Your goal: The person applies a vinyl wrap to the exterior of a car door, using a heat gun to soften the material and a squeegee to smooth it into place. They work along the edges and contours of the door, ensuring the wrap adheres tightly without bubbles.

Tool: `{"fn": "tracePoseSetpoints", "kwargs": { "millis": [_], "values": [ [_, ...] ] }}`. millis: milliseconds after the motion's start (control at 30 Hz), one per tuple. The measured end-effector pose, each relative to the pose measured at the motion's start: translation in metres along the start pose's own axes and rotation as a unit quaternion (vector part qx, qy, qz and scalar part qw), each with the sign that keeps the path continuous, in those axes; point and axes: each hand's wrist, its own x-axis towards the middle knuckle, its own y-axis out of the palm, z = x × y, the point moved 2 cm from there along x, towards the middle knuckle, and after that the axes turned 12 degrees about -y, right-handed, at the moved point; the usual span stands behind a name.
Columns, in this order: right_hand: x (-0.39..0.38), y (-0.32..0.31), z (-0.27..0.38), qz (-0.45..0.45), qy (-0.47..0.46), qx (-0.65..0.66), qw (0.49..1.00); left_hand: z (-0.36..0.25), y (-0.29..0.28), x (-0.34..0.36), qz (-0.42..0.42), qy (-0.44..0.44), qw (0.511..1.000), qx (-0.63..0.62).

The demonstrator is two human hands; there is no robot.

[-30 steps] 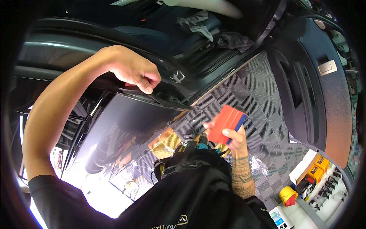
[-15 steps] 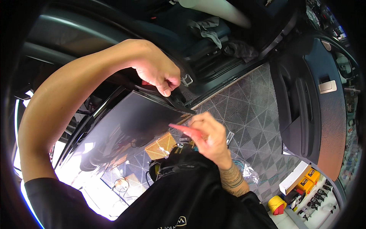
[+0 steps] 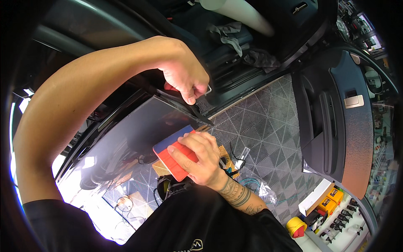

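My right hand (image 3: 201,161) grips a flat red squeegee (image 3: 178,157) with a dark blue band along its far edge. The squeegee is tilted over the right part of a glossy dark car body panel (image 3: 130,130); whether its edge touches the panel, I cannot tell. My left hand (image 3: 187,80) is closed, thumb and fingers pressed together, above the panel's far right corner. A bit of something red (image 3: 169,87) shows beneath that palm, mostly hidden by it.
A car door (image 3: 331,126) stands open at the right. Grey cloths (image 3: 226,35) and a white roll (image 3: 243,14) lie inside the car at the top. Patterned floor tiles (image 3: 260,113) fill the middle. A tool cart (image 3: 340,222) with yellow boxes and a yellow-red tub (image 3: 296,227) sits lower right.
My right hand has moved left and down, and the squeegee has turned from edge-on to show its broad face. My left hand stays closed and has shifted slightly right in view.
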Motion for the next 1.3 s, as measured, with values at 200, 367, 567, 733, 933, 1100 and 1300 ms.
{"fn": "tracePoseSetpoints", "kwargs": {
  "millis": [200,367,567,733,933,1100,1300],
  "values": [
    [-0.007,0.008,-0.004,-0.020,0.013,-0.007,1.000,0.003,0.002,0.004,0.004,0.013,1.000,0.015],
    [-0.005,0.007,-0.009,-0.020,0.004,-0.027,0.999,0.004,0.003,0.005,0.002,0.012,1.000,0.008],
    [0.003,0.006,-0.019,-0.046,0.003,-0.021,0.999,0.003,0.000,0.006,0.002,0.012,1.000,0.006],
    [0.013,0.004,-0.025,-0.038,0.047,-0.009,0.998,0.005,0.000,0.009,0.001,0.024,1.000,0.012],
    [0.025,0.000,-0.034,-0.028,0.062,0.009,0.998,0.005,-0.001,0.008,-0.001,0.024,1.000,0.020],
    [0.034,-0.008,-0.041,0.008,0.100,0.041,0.994,0.004,-0.002,0.005,-0.013,0.023,0.999,0.024],
    [0.039,-0.013,-0.050,0.026,0.199,0.120,0.972,0.007,0.000,0.008,-0.009,0.030,0.999,0.024]
  ]
}}
